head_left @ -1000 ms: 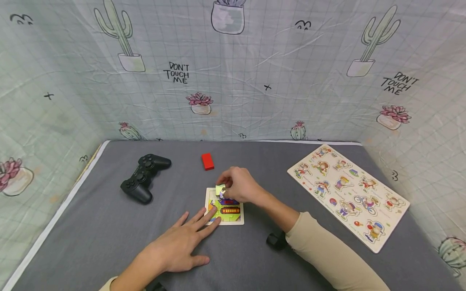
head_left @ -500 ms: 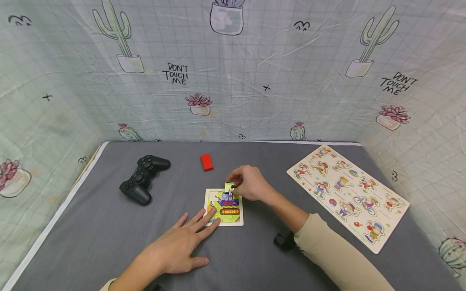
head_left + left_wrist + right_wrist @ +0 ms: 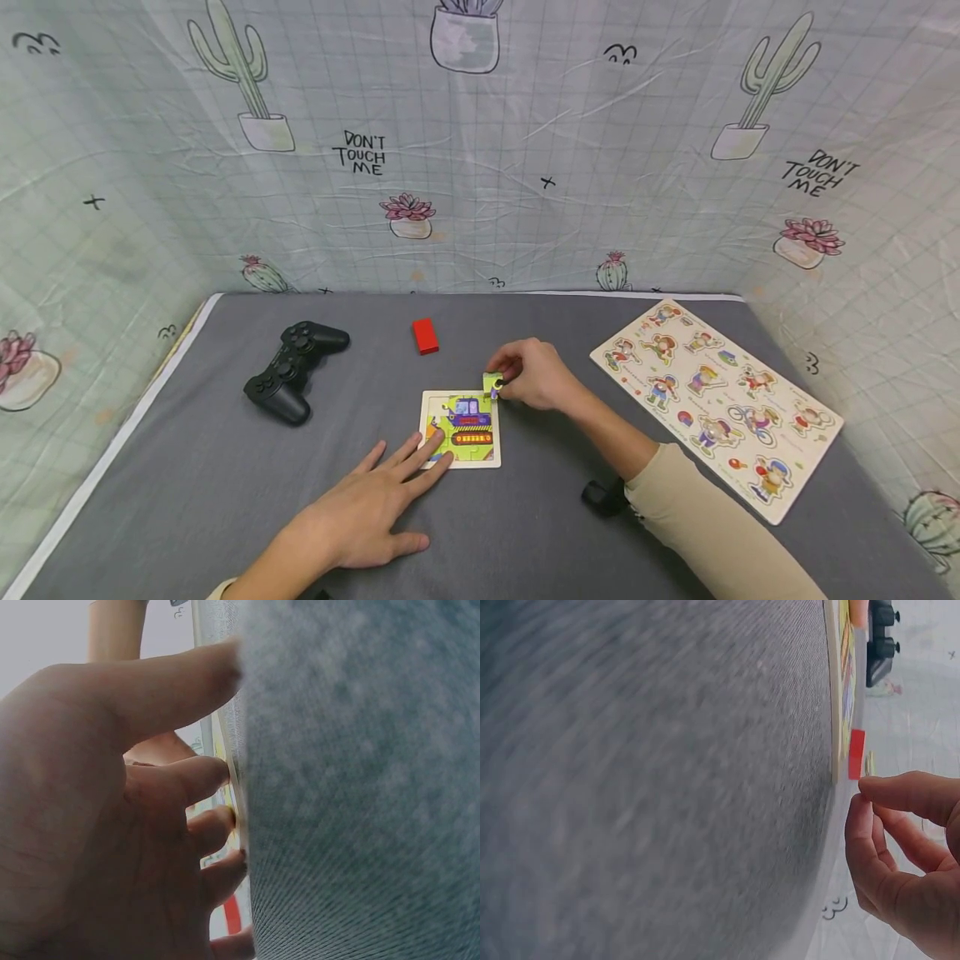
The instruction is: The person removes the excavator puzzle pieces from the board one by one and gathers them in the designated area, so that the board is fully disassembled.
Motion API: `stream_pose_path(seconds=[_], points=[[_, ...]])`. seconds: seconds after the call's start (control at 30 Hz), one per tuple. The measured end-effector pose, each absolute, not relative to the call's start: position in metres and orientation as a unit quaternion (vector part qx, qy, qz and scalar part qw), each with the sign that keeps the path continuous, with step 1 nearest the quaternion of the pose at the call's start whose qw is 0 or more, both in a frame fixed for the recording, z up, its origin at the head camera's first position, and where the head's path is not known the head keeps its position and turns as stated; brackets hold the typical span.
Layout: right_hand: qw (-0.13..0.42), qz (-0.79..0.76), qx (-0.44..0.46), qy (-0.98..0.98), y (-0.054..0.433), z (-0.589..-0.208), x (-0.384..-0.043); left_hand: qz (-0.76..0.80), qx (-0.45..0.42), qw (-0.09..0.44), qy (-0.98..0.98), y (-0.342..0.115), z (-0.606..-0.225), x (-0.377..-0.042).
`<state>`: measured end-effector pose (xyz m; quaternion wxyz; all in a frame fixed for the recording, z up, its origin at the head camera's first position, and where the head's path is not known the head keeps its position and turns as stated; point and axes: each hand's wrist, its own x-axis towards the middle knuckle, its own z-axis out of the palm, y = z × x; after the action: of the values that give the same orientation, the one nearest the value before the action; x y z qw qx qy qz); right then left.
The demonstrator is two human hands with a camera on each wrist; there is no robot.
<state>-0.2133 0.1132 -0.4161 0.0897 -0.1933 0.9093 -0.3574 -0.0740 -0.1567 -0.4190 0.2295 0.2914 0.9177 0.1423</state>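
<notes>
A small square jigsaw puzzle (image 3: 461, 429) with a purple bulldozer picture on yellow-green lies in a pale frame on the grey table. My right hand (image 3: 534, 375) pinches a yellow-green puzzle piece (image 3: 492, 383) between thumb and fingers, over the frame's far right corner. In the right wrist view the piece (image 3: 869, 761) shows as a thin edge at the fingertips of the right hand (image 3: 904, 840). My left hand (image 3: 375, 508) lies spread with straight fingers, its fingertips on the puzzle's left front part. The left wrist view shows the left hand (image 3: 112, 802) with fingertips at the frame's edge.
A red block (image 3: 425, 337) lies beyond the puzzle. To the left is a black game controller (image 3: 295, 371). A large wooden puzzle board (image 3: 712, 400) with cartoon figures lies at the right. A patterned cloth (image 3: 480, 150) hangs behind the table.
My right hand has moved right with the puzzle piece, from the frame's far left part to its far right corner, uncovering the bulldozer picture. The left hand has stayed in place.
</notes>
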Motion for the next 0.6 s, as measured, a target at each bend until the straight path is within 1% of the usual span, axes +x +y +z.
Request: stream_pose_path(seconds=[0.6], points=[[0.096, -0.356, -0.159, 0.916, 0.133, -0.419, -0.216, 0.152, 0.288, 0.232, 0.917, -0.158, -0.419, -0.073]])
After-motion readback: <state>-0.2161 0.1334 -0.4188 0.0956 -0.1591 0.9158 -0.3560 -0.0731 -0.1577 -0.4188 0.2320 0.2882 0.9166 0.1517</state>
